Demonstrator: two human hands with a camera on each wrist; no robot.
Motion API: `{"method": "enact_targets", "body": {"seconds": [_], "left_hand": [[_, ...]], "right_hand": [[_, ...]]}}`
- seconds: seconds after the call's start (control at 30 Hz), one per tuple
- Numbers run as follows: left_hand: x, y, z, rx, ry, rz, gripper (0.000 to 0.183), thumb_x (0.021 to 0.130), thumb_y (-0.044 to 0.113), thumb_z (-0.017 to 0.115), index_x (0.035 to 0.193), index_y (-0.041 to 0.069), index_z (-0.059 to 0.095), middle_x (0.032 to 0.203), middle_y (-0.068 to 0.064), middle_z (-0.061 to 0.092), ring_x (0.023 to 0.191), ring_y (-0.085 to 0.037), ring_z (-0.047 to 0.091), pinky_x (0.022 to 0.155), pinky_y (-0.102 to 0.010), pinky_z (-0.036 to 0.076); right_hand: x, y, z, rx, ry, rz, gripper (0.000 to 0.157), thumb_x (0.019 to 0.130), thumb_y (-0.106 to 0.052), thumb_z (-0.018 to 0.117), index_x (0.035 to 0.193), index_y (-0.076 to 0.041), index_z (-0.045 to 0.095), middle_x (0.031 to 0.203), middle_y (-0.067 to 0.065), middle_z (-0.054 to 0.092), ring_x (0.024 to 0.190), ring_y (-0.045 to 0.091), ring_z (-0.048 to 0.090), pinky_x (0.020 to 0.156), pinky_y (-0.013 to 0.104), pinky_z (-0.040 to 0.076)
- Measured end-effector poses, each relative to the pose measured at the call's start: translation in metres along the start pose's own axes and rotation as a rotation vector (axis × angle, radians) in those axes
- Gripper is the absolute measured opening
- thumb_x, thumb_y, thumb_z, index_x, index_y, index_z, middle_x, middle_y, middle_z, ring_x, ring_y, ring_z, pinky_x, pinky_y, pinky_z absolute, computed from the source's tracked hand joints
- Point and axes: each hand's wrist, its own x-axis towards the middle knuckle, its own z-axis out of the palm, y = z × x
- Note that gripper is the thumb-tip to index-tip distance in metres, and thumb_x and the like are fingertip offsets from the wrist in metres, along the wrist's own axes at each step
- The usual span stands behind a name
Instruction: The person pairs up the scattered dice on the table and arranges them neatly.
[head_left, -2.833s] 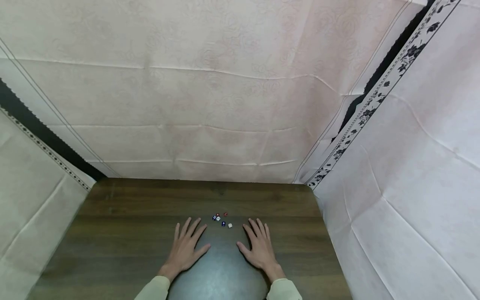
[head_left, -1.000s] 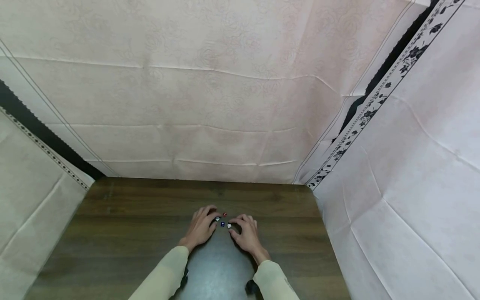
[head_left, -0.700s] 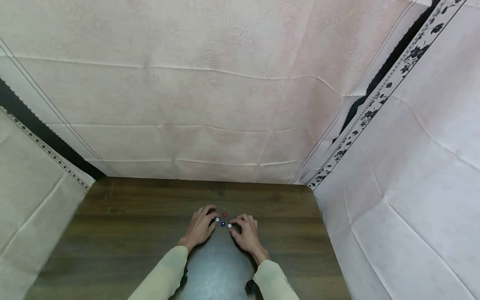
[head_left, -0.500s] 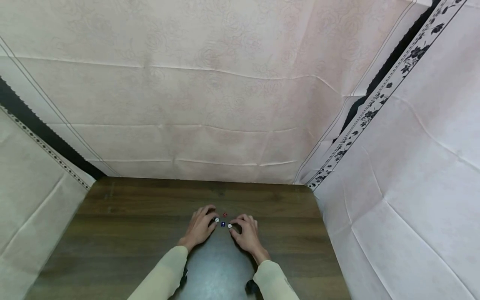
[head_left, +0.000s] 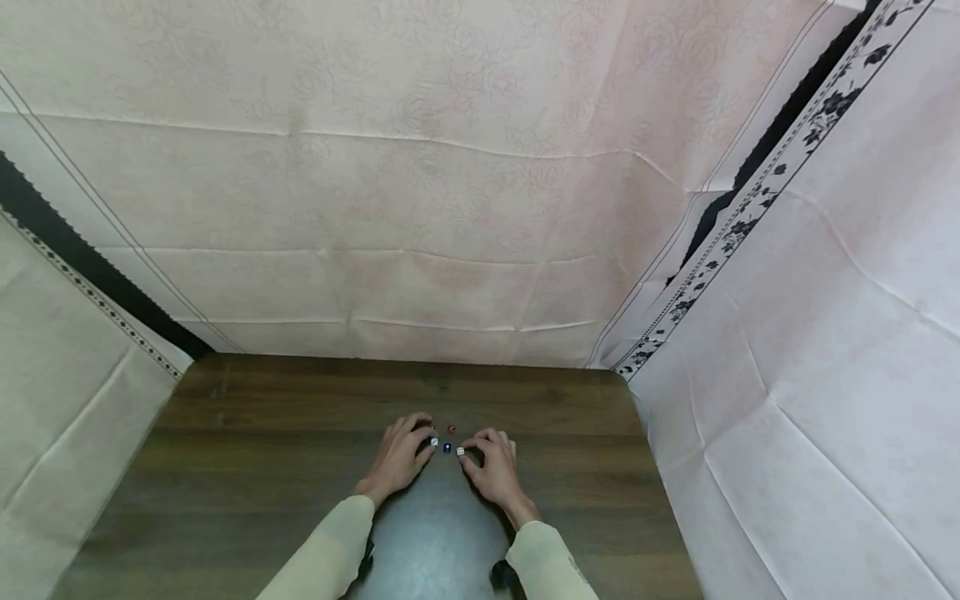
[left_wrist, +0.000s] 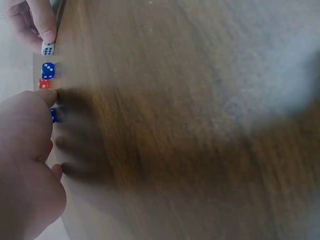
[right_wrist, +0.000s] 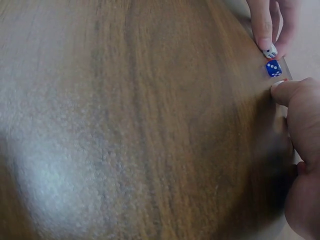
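Observation:
In the head view my left hand (head_left: pixel 397 457) pinches a white die (head_left: pixel 434 442) between thumb and fingertips. My right hand (head_left: pixel 493 471) pinches another white die (head_left: pixel 461 451), seen with its dark pips in the left wrist view. Between the two hands sits a blue die (head_left: pixel 447 447), and a red die (head_left: pixel 451 429) lies a little farther back. A second red die shows only as a sliver behind the left fingers. The left wrist view shows a second blue die (left_wrist: pixel 54 115), partly covered by my left hand.
All the dice lie on a brown wood-grain table (head_left: pixel 300 392) with rounded back corners. Pale patterned cloth (head_left: pixel 412 208) hangs behind it, with more white cloth (head_left: pixel 825 375) at the right side. Light glares on the tabletop between the forearms.
Both hands have come inward from lying spread flat on the table, and their fingers now pinch the white dice. The left white die has since shifted slightly toward me.

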Motion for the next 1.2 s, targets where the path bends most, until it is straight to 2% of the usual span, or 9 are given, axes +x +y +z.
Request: {"method": "enact_targets", "body": {"seconds": [0.23, 0.47, 0.97, 1.2], "left_hand": [[-0.003, 0.005, -0.004, -0.027, -0.028, -0.025, 0.019, 0.105, 0.019, 0.084, 0.124, 0.016, 0.084, 0.153, -0.010, 0.066, 0.141, -0.038, 0.061, 0.118, -0.065, 0.048], [-0.010, 0.009, -0.005, -0.070, -0.022, -0.037, 0.017, 0.103, 0.017, 0.086, 0.120, 0.016, 0.085, 0.153, -0.011, 0.066, 0.139, -0.039, 0.062, 0.114, -0.067, 0.048], [-0.017, 0.008, -0.002, -0.095, -0.022, -0.052, 0.017, 0.104, 0.021, 0.084, 0.121, 0.017, 0.085, 0.154, -0.010, 0.066, 0.141, -0.038, 0.062, 0.117, -0.065, 0.047], [-0.019, 0.007, -0.002, -0.114, -0.018, -0.054, 0.018, 0.104, 0.019, 0.085, 0.121, 0.015, 0.085, 0.156, -0.012, 0.065, 0.142, -0.041, 0.061, 0.117, -0.067, 0.046]], "right_hand": [[0.002, -0.001, -0.003, 0.001, -0.008, 0.013, 0.014, 0.101, -0.024, 0.089, 0.114, -0.020, 0.087, 0.121, -0.001, 0.073, 0.113, 0.020, 0.061, 0.101, 0.046, 0.042], [-0.001, -0.001, -0.003, 0.010, -0.002, 0.010, 0.015, 0.100, -0.024, 0.089, 0.114, -0.019, 0.087, 0.119, 0.000, 0.074, 0.114, 0.021, 0.062, 0.102, 0.046, 0.043], [-0.021, -0.005, -0.004, 0.052, 0.007, -0.017, 0.013, 0.101, -0.025, 0.089, 0.112, -0.021, 0.086, 0.117, -0.004, 0.076, 0.116, 0.017, 0.064, 0.107, 0.047, 0.044], [-0.037, -0.009, -0.001, 0.051, 0.050, -0.108, 0.012, 0.098, -0.022, 0.091, 0.108, -0.020, 0.086, 0.114, -0.005, 0.076, 0.112, 0.016, 0.065, 0.104, 0.045, 0.045]]}}
